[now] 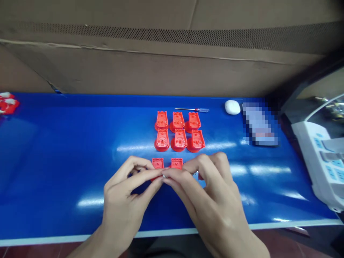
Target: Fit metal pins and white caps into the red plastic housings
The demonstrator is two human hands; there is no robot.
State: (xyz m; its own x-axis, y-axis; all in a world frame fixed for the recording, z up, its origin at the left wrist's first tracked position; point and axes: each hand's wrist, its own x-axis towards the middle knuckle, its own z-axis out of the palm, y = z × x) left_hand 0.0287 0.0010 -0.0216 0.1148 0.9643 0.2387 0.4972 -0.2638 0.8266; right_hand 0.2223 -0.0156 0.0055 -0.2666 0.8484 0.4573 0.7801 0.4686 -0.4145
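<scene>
Blue table (67, 154), as I follow it from a distance through the head camera: the left hand (125, 199) and the right hand (215, 199) meet over the near half, about midway along the near edge, each with thumb and forefinger closed in a pinch. Between their fingertips I see a small pale piece (164, 176), so largely covered that I cannot tell its shape. I judge it light and probably stiff, easily lost from a loose hold; a gentle pinch on its outer sides should suit it. Just beyond the fingers, partly hidden, are two red housings (157, 163); whether the left hand touches one I cannot tell. Nearer the far edge, six red shells (180, 137) stand in two rows of three, hollow sides showing. I take these for moulded plastic, light, rigid and rather slick, best held by the outer walls rather than the thin rims. A screwdriver (198, 110) lies between them and the far edge, its tip pointing left. Toward the far right corner are a white rounded case (232, 107) and a pixelated slab (262, 125); a white device (318, 157) occupies the right edge, and a red-and-white object (8, 104) the far left corner.
</scene>
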